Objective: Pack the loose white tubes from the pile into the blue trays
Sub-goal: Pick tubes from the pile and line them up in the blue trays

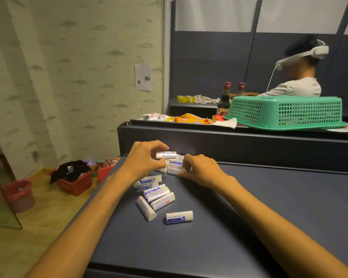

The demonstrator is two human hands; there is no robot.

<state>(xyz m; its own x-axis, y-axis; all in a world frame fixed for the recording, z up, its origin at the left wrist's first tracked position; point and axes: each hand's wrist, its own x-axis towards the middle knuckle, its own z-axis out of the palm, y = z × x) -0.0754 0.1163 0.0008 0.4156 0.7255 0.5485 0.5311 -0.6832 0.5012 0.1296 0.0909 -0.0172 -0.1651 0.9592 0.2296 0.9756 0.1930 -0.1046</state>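
On dark blue tabletop (249,207): left hand (143,159) pinches one small white plastic tube (166,155), lifted for packing. Right hand (197,170) curls around stacked tubes (175,167), steadying them; no tray visible.

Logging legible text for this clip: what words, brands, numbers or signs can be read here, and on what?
None can be read.
Tubes: blue and red label print, too blurred.
Tube in left hand: blue print, blurred.
Paper on wall: text too small.
Orange packet: blue lettering, unreadable.
White bag: red print, unreadable.
Bottles: labels too small.
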